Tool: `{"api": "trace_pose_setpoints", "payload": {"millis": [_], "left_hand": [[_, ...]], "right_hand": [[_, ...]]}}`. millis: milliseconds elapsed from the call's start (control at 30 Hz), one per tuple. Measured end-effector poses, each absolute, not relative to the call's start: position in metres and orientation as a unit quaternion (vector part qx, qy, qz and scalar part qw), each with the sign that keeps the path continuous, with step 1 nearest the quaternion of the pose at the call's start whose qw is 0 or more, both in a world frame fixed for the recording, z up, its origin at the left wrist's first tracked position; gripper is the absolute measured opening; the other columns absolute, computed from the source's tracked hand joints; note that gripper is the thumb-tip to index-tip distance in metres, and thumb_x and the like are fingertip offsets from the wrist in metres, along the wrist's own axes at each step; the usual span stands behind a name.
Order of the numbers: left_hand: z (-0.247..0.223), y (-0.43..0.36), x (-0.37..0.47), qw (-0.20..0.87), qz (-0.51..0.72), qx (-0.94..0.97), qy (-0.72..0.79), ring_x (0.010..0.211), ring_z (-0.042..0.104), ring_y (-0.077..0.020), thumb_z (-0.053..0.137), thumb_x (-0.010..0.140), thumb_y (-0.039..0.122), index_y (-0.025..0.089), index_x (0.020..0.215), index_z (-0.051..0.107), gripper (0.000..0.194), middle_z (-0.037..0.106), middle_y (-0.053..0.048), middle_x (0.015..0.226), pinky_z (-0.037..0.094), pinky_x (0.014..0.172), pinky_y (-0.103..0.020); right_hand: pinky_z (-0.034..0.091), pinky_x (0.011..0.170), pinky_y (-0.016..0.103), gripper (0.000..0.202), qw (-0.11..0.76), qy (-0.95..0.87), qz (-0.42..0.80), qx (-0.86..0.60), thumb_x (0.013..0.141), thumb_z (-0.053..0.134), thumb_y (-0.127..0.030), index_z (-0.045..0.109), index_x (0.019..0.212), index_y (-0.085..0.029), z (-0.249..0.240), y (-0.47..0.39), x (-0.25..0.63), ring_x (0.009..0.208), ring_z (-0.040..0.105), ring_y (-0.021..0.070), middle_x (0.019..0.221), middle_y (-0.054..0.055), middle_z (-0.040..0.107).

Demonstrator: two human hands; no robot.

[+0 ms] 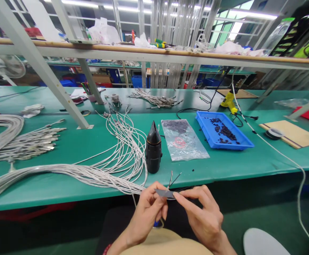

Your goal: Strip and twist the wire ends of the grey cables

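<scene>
In front of me at the table edge, my left hand (151, 203) is closed, with its fingertips pinching a white cable whose stripped end (171, 180) points up and shows thin loose wires. A thin, flat grey strip (164, 193) lies across between both hands, by the cable end. Its right end is pinched between the thumb and fingers of my right hand (203, 212). The fingers partly hide where strip and cable meet. A bundle of white cables (90, 175) runs over the table to the left of my hands.
Behind my hands stands a black cylinder with a pointed top (153, 156). To its right are a clear plastic bag (183, 145) of small dark pieces and a blue tray (239, 143) with black bits. Farther off are a yellow tool (227, 101) and a wooden board (303, 134).
</scene>
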State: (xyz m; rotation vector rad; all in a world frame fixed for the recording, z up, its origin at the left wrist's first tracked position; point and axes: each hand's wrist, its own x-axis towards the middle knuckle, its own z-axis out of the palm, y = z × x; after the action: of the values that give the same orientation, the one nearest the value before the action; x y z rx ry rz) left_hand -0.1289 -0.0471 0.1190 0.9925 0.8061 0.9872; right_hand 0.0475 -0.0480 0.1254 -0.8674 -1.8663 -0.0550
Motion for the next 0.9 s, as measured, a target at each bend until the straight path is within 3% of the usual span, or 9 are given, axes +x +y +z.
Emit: {"api": "trace_pose_setpoints", "payload": {"millis": [333,733,900], "left_hand": [[0.1188,-0.0474,-0.1299,0.685,0.435,0.453,0.369,0.043,0.03,-0.0047,0.052,0.096,0.044,0.017,0.087,0.053,0.028,0.047,0.007,0.05,0.019,0.043,-0.018],[0.1229,-0.0469,-0.1312,0.591,0.461,0.531,0.396,0.051,0.042,-0.0062,0.055,0.095,0.038,0.014,0.085,0.061,0.027,0.043,0.005,0.062,0.032,0.05,-0.019],[0.1207,-0.048,-0.1293,0.618,0.445,0.503,0.408,0.049,0.036,-0.0055,0.054,0.096,0.039,0.015,0.084,0.057,0.027,0.041,0.007,0.056,0.028,0.05,-0.018]], "right_hand": [[0.045,0.066,0.033,0.05,0.505,-0.788,0.01,-0.351,0.081,0.059,0.01,0.068,0.121,-0.019,0.1223,-0.0514,0.0504,0.074,0.056,0.0162,0.086,0.007,0.063],[0.044,0.063,0.033,0.054,0.503,-0.787,0.043,-0.354,0.08,0.06,0.011,0.066,0.123,-0.02,0.1208,-0.0507,0.048,0.073,0.054,0.0169,0.084,0.007,0.063],[0.044,0.061,0.031,0.053,0.507,-0.783,0.027,-0.359,0.079,0.061,0.012,0.067,0.121,-0.02,0.1182,-0.0498,0.044,0.072,0.052,0.0169,0.082,0.007,0.063]]}}
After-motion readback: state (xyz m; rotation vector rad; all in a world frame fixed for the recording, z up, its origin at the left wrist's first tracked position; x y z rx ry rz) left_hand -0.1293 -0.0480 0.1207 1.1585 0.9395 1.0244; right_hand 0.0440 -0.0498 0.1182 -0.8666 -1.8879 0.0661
